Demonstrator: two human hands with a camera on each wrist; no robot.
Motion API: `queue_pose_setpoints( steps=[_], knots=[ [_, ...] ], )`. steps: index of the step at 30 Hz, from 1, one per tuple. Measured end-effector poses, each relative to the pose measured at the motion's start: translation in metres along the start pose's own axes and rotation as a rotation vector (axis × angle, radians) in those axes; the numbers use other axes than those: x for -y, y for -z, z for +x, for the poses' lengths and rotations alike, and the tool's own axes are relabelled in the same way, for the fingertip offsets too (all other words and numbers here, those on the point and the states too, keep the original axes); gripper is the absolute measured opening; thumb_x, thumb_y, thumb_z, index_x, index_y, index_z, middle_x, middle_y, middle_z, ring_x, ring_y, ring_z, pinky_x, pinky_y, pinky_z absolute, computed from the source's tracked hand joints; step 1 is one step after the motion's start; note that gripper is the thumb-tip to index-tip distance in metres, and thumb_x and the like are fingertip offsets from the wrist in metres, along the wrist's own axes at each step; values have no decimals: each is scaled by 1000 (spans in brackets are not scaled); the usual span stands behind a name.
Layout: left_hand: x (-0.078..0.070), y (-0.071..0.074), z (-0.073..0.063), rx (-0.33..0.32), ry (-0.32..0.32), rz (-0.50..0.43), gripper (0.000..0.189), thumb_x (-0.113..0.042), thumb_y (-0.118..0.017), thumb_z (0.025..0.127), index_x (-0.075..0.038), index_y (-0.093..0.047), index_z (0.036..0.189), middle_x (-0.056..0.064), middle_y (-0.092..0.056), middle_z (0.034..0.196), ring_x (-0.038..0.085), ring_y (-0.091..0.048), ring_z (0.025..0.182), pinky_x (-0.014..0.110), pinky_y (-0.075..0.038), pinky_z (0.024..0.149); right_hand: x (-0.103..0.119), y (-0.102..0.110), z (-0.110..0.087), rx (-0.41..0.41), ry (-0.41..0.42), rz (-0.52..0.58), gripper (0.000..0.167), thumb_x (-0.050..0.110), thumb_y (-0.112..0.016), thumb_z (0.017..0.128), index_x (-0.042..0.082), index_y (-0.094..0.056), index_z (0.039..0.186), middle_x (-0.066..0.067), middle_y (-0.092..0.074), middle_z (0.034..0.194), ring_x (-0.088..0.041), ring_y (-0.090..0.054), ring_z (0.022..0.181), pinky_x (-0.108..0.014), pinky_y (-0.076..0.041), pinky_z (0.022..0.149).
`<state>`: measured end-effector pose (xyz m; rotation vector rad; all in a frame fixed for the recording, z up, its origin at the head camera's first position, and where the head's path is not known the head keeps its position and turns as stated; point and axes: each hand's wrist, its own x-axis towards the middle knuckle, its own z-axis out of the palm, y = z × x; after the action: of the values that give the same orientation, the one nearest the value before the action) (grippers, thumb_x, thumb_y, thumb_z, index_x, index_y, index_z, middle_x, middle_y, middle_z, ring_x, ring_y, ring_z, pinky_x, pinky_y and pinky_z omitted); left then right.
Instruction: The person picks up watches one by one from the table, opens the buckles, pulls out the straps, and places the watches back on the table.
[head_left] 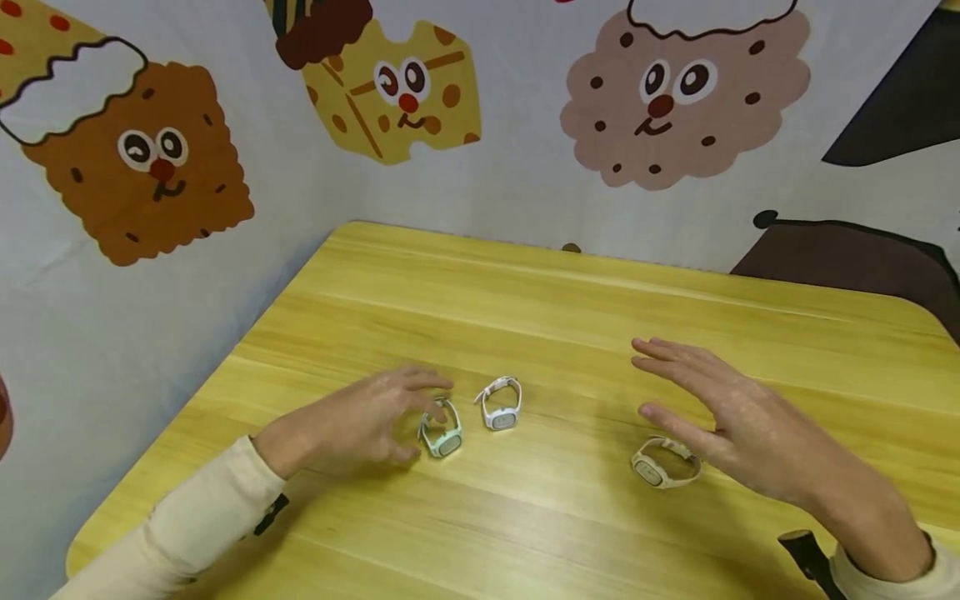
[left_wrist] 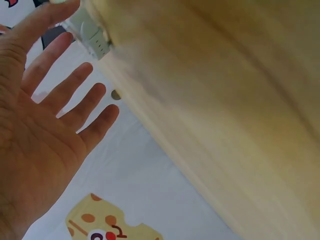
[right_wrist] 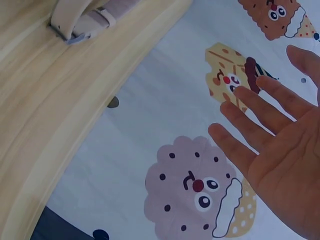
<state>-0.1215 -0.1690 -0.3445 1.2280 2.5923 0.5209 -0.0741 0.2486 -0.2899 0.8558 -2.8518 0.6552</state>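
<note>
Wood-grain desk (head_left: 525,308). Your left grip (head_left: 363,423), parted, hovers about the mint watch (head_left: 448,445) (contact unclear), beside the white watch (head_left: 504,419); right grip (head_left: 738,417), also parted, near the beige watch (head_left: 649,472). Best pinch lightly, I'd judge.

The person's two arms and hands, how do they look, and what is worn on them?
The left sleeve and right sleeve are both cream and long, ending near the wrist. A small black piece shows under the left one; beside the right one is a dark fitting with a rounded end. The left hand and right hand wear no gloves.
</note>
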Motion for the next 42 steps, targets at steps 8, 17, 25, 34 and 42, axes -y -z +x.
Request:
queue_pose_setpoints(
  steps=[8, 17, 25, 34, 42],
  knots=[
    [5, -6, 3, -43, -46, 28, 13, -15, -83, 86, -20, -78, 97, 11, -55, 144, 34, -46, 136, 53, -39, 109, 2, -7, 4, -31, 97, 10, 54, 25, -70, 99, 25, -51, 150, 3, -42, 155, -20, -48, 132, -34, -57, 75],
    [-1, 1, 4, -86, -76, 57, 12, -9, -78, 88, -21, -76, 92, 11, -58, 139, 31, -59, 122, 42, -53, 96, 5, -2, 2, -97, 130, -67, 64, 30, -77, 93, 26, -51, 151, 7, -37, 159, -21, -36, 144, -49, -39, 109],
    [-23, 21, 19, -227, -246, 90, 9, -9, -76, 89, -16, -75, 93, 10, -57, 134, 25, -62, 115, 33, -56, 86, 14, 6, 6, -80, 216, -152, 57, 33, -72, 97, 23, -54, 149, 9, -38, 158, -21, -37, 144, -49, -38, 110],
    [-53, 19, 45, -417, -494, 211, 15, -8, -84, 83, -12, -78, 96, 15, -58, 133, 25, -63, 112, 28, -55, 86, 30, -3, 14, -94, 272, -108, 44, 39, -67, 100, 21, -62, 139, 6, -55, 142, -15, -53, 128, -45, -52, 94],
    [-73, 16, 61, -449, -598, 324, 11, -10, -83, 85, -11, -79, 95, 14, -59, 133, 24, -62, 115, 24, -48, 99, 39, -11, 21, -147, 289, -87, 42, 40, -64, 101, 12, -65, 133, 4, -60, 125, -9, -57, 108, -32, -55, 77]
  ],
)
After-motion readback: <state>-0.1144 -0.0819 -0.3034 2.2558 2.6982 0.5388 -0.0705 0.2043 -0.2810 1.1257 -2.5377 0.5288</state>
